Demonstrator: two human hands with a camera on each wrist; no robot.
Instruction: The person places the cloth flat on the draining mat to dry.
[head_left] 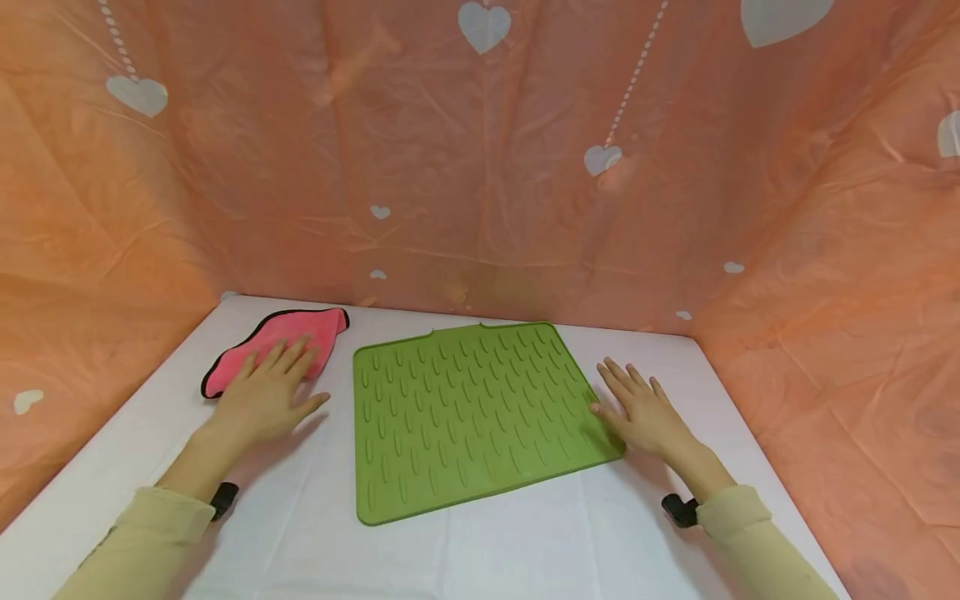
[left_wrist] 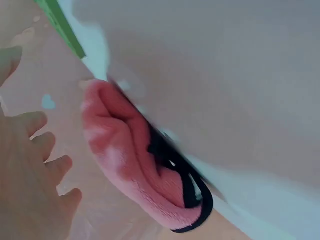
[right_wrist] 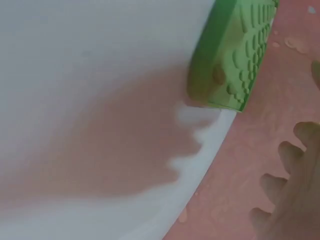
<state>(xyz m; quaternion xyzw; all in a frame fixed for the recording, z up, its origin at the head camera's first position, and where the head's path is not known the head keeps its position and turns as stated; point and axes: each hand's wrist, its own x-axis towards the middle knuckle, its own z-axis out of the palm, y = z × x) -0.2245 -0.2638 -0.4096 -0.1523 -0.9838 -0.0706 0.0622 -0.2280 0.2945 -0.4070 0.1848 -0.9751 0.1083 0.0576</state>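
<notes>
A pink cloth (head_left: 281,333) with black edging lies crumpled at the back left of the white table. Above its near side, my left hand (head_left: 262,402) is spread with straight fingers and thumb out; the left wrist view shows a gap between this hand (left_wrist: 35,175) and the folded cloth (left_wrist: 125,150). A green ridged mat (head_left: 472,417) lies flat in the middle, slightly turned. My right hand (head_left: 648,414) hovers by the mat's right edge, fingers extended, holding nothing. In the right wrist view its shadow falls on the table near the mat's corner (right_wrist: 220,75).
Orange sheeting (head_left: 465,167) printed with pale hearts hangs behind the white table (head_left: 510,550) and along both sides. Small black devices sit at the left wrist (head_left: 224,500) and the right wrist (head_left: 679,510).
</notes>
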